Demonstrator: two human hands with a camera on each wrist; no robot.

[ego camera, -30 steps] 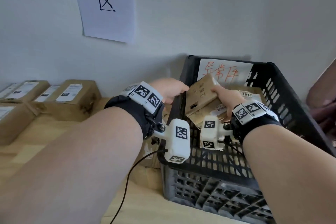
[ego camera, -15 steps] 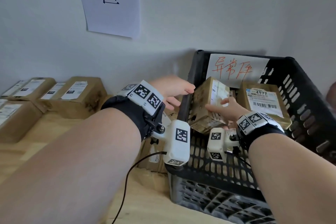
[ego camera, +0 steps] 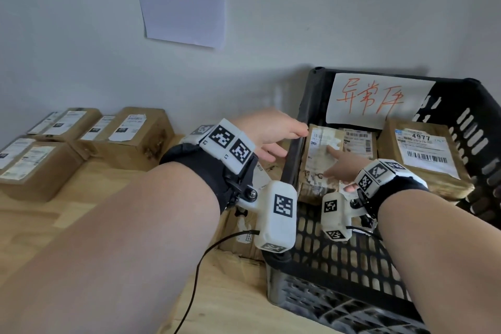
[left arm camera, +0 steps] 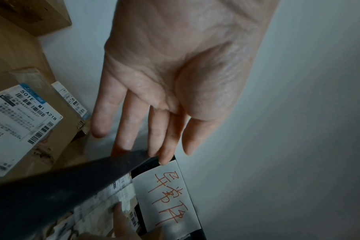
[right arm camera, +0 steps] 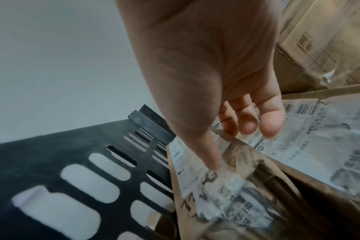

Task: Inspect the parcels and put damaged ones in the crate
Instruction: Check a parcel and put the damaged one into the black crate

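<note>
A black slotted crate (ego camera: 291,171) stands at the right on the wooden table. A brown parcel with a torn, crumpled label (ego camera: 315,171) lies flat at the crate's left side, seen close up in the right wrist view as parcel (right arm camera: 226,194). My right hand (ego camera: 336,164) rests on its top with loose fingers (right arm camera: 269,123) and thumb on the label, gripping nothing. My left hand (ego camera: 282,141) hovers flat over the crate's left rim (left arm camera: 62,186), fingers (left arm camera: 134,126) straight and empty. Another parcel marked 4977 (ego camera: 423,154) lies at the crate's right side.
Several brown parcels (ego camera: 135,133) sit in rows on the table at the left, and one more (left arm camera: 21,121) lies right beside the crate under my left wrist. A white sign with red writing (ego camera: 376,100) hangs on the crate's back wall. The wall stands close behind.
The parcel, first held tilted above the crate by both hands, now lies flat inside it. My left hand let go first, then my right hand's fingers relaxed on its top.
</note>
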